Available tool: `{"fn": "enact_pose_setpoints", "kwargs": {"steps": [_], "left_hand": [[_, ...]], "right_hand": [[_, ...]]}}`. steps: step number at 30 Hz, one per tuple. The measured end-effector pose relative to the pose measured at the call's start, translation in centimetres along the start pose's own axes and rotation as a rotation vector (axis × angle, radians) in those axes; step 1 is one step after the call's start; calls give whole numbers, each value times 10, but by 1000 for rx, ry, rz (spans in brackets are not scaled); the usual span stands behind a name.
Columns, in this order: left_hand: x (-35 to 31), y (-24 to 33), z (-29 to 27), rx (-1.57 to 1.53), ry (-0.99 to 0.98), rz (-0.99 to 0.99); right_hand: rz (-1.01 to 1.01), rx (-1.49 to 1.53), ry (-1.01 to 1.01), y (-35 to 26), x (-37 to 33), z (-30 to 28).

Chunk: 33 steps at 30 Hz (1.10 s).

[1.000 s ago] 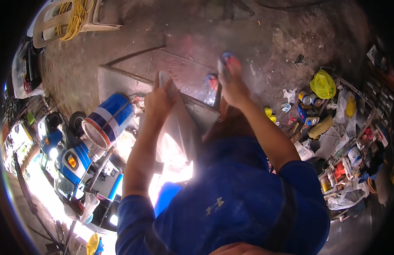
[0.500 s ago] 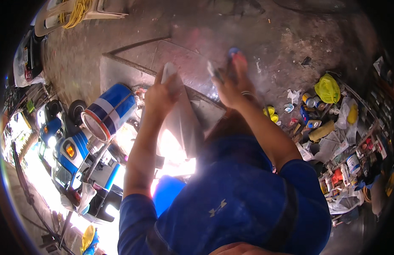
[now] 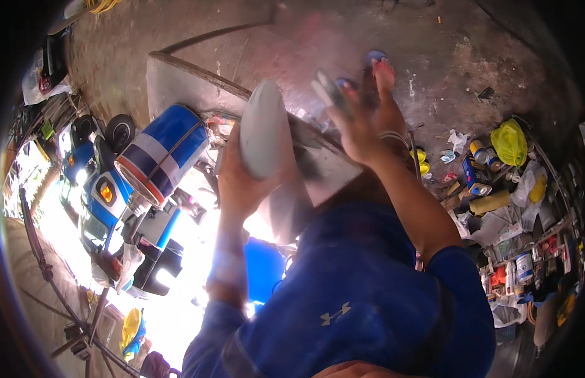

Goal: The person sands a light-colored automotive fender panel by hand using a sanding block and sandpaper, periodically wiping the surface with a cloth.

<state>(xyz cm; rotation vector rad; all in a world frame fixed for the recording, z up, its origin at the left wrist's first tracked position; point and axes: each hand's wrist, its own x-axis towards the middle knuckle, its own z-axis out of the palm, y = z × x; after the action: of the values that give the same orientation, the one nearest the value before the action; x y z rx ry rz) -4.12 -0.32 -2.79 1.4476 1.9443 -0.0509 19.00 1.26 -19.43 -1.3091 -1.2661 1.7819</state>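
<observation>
A smooth, grey, curved panel (image 3: pixel 265 129) with a rounded tip stands upright in front of my chest. My left hand (image 3: pixel 245 186) is closed round its lower left side, thumb across the front. My right hand (image 3: pixel 355 129) is to the right of the panel, apart from it and blurred. A small pale grey-green flat piece (image 3: pixel 328 91) shows at its fingers; motion smear hides what it is. Behind and below the panel lies a grey board (image 3: pixel 327 173) with a dark edge.
A blue, white and orange striped drum-shaped container (image 3: pixel 163 151) stands to the left, near motorbike parts (image 3: pixel 106 192). At right are a yellow plastic bag (image 3: pixel 509 143), cans (image 3: pixel 478 150) and heaped clutter. Sandalled feet (image 3: pixel 382 72) rest on the stained concrete floor (image 3: pixel 425 38).
The grey panel in my left hand has risen and come closer, showing more of its face. My right hand has shifted slightly right, and the view has tilted a little.
</observation>
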Motion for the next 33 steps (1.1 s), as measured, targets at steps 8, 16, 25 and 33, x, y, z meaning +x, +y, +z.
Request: {"fn": "enact_pose_setpoints", "kwargs": {"steps": [8,16,25,33], "left_hand": [[6,-15,-3,-29,-20,24],[9,-18,-3,-70,-25,59],[15,-7,-9,-145,-99,37],[25,-4,-10,-93,-57,116]], "right_hand": [[-29,75,-62,-29,14,-6],[-204,30,-64,-51,30,5],[-184,-731,-116,-99,-4,55],[-163,-766,-91,-108,-20,65]]}}
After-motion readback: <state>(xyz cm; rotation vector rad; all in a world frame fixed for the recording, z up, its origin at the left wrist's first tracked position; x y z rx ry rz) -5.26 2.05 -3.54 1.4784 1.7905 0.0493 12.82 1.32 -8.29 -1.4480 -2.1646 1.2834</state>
